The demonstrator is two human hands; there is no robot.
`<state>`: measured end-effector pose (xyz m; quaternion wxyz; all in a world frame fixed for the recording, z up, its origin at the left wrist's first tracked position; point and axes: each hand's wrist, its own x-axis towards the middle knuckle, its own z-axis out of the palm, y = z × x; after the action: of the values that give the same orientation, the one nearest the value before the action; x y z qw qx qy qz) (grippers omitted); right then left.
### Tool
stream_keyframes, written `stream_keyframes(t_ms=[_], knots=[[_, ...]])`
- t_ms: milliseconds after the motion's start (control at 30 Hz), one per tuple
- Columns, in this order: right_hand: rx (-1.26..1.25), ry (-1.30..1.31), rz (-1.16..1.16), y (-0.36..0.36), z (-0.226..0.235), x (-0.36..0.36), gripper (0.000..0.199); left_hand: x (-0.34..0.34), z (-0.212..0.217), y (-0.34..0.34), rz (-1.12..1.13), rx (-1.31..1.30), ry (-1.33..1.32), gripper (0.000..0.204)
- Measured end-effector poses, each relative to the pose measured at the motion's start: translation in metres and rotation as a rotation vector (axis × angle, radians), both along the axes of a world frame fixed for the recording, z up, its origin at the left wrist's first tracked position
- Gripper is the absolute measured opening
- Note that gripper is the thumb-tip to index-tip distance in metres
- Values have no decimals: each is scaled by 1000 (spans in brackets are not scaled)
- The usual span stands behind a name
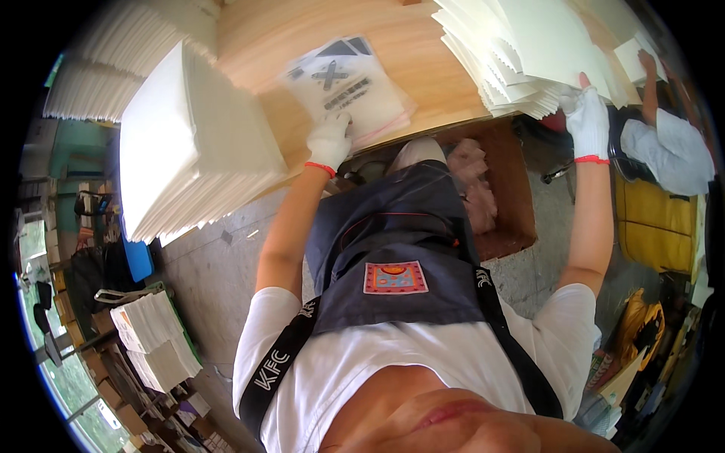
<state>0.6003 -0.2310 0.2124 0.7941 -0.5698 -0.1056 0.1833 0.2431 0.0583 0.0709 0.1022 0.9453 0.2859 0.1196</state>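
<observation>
My left hand (329, 141), in a white glove with a red cuff, lies at the near left edge of a pile of clear plastic bags (371, 106) with dark printing. Its fingers are curled and seem to pinch a bag, though the tips are partly hidden. At the right, my right hand (588, 124), gloved alike with a bare thumb tip, grips the near edge of a white paper booklet (547, 41). That booklet lies on a fanned stack of white booklets (483, 64) on the wooden table (279, 30).
A tall stack of white booklets (189, 143) stands at the left, with more piles (128, 53) behind. Under the table is an open cardboard box (513, 196) with pink contents. At the right another person (668, 151) handles a white item. A paper bundle (155, 340) stands lower left.
</observation>
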Motion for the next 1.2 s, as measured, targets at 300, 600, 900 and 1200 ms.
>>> stream_keyframes(t_ms=[300,600,900,1200], knots=[[105,-33,51,3,30,-96,25,-40,-9,3,121,-70,-98,21],[29,654,786,-7,-120,-162,41,-39,-15,5,78,-78,-203,21],[-51,698,405,0,-146,-184,34,-36,-11,2,118,38,-177,17],[-36,686,380,9,-153,-208,24,-35,-4,5,47,-504,-517,36]])
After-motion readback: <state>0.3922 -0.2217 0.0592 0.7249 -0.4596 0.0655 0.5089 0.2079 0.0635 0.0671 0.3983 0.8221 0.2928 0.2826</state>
